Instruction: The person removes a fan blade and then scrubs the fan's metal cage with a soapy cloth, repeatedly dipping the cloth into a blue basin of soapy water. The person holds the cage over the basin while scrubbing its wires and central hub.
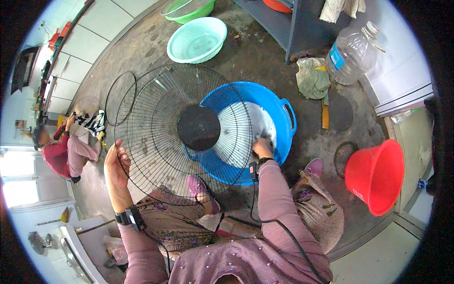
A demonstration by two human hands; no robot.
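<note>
A round black wire fan guard [198, 127] with a solid dark disc at its centre is held over a blue plastic tub [244, 87]. The fingers of my left hand [118, 165] grip its rim at the left. White foamy water [262, 117] shows in the tub, partly through the wires. Inside the tub's right half, my right hand [263, 147] is beside the guard's right edge, with fingers curled. Something dark and blurred is at those fingers; whether I hold it cannot be told. The guard's right part overlaps the tub, and its left part extends over the floor.
A loose black ring [115, 124] lies left of the guard. Beyond are a pale green basin [202, 39] and a shelf unit [289, 39]. Right are a cloth [312, 80], a large plastic bottle [351, 56] and a red bucket [358, 174]. Another person [65, 152] crouches at far left.
</note>
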